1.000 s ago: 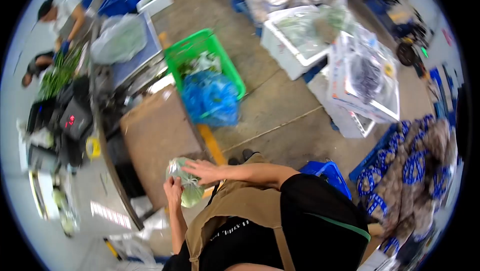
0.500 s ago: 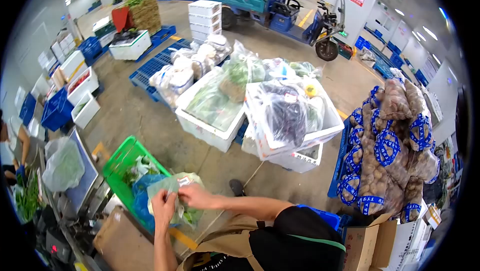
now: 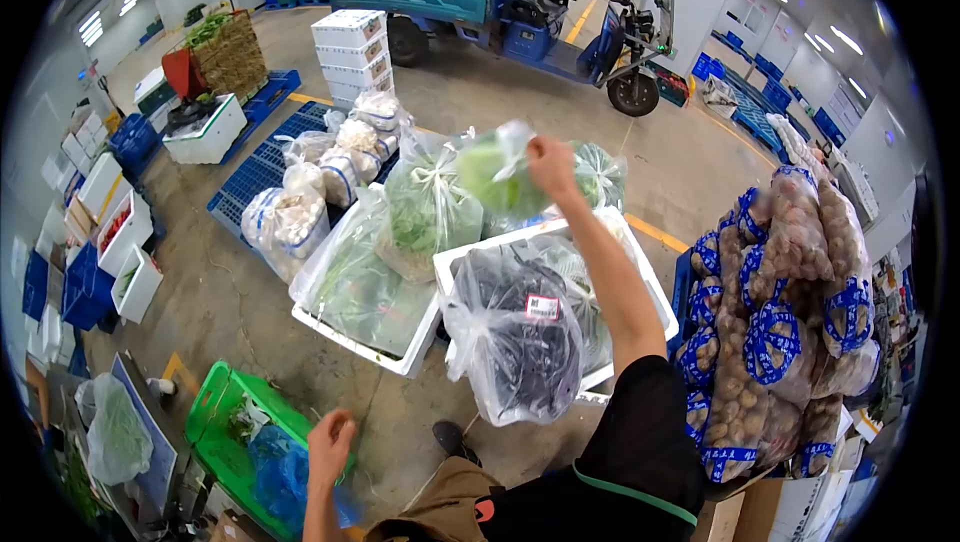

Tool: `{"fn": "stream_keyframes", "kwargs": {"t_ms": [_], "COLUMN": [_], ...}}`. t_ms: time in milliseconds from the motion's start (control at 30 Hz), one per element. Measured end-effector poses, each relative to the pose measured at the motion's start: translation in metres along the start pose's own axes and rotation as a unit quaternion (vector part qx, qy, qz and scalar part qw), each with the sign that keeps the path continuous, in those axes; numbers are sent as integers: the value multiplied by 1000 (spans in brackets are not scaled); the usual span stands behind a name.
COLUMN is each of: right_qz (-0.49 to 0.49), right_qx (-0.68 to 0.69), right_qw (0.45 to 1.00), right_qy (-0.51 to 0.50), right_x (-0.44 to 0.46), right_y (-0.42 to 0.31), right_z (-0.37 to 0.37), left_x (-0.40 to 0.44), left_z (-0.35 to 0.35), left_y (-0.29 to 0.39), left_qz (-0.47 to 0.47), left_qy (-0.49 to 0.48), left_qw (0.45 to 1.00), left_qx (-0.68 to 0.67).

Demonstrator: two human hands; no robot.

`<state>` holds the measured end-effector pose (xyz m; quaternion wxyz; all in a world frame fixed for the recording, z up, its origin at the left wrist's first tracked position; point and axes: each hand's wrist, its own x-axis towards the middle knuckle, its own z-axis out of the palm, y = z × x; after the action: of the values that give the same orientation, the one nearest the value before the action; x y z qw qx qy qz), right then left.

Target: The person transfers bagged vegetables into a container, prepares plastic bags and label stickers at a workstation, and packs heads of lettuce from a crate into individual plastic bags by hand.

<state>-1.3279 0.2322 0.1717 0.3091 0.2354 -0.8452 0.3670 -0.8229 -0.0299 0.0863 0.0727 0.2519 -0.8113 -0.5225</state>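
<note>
My right hand [image 3: 550, 167], closed, grips the top of a clear plastic bag of green vegetables [image 3: 497, 174], slightly blurred by motion. It is held out over the far side of the white foam boxes. Below my right arm, a bag of dark purple vegetables [image 3: 520, 332] with a white label rests on the nearer foam box [image 3: 655, 287]. My left hand [image 3: 330, 439] hovers over the right edge of the green crate [image 3: 205, 407], its fingers curled together and nothing visible in them. Inside the crate lie a blue plastic bag [image 3: 280, 467] and some leafy greens.
Another foam box [image 3: 405, 357] holds bagged greens [image 3: 425, 212]. Bags of white vegetables [image 3: 290, 222] sit on a blue pallet [image 3: 250, 177]. Net sacks of brownish produce [image 3: 745, 382] are piled at right. A cargo tricycle [image 3: 600, 52] stands behind. A shoe [image 3: 452, 439] shows below.
Both hands were together on the bag of greens above the crate. My right hand has carried it forward and right to above the foam boxes; my left hand has let go.
</note>
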Motion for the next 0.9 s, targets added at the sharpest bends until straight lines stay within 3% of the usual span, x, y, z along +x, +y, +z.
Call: {"fn": "stream_keyframes", "kwargs": {"t_ms": [33,100,200,300,367,400,433,467,667,733,833,900], "right_qz": [44,41,12,63,22,90,35,115,190,111,99,59], "right_qx": [-20,-85,-28,-13,-62,-88,-31,3,35,-11,91,100], "right_qw": [999,994,995,997,998,991,999,991,977,990,983,978], "right_qy": [4,58,96,52,17,-38,-21,-64,-93,-90,-124,-173], "right_x": [24,64,72,36,-13,-40,-70,-97,-167,-178,-182,-184], "right_y": [29,95,159,175,201,197,204,203,142,131,72,13], "right_z": [-5,-8,-11,-14,-4,-5,-3,-5,-55,-59,-54,-50], "left_x": [-1,-7,-11,-11,-6,-3,1,4,19,17,11,0], "left_z": [0,7,17,34,45,50,54,57,73,76,78,78], "left_y": [-12,-34,-50,-51,-51,-51,-54,-50,-26,-25,-45,-52], "left_qz": [-25,-66,-116,-155,-160,-162,-142,-138,-70,-63,-33,-40], "left_qy": [-7,-18,-31,-53,-81,-94,-109,-122,-173,-177,-227,-238], "left_qw": [999,997,992,986,983,982,982,981,976,975,956,958], "left_qx": [23,42,34,27,36,40,58,67,111,116,183,158]}}
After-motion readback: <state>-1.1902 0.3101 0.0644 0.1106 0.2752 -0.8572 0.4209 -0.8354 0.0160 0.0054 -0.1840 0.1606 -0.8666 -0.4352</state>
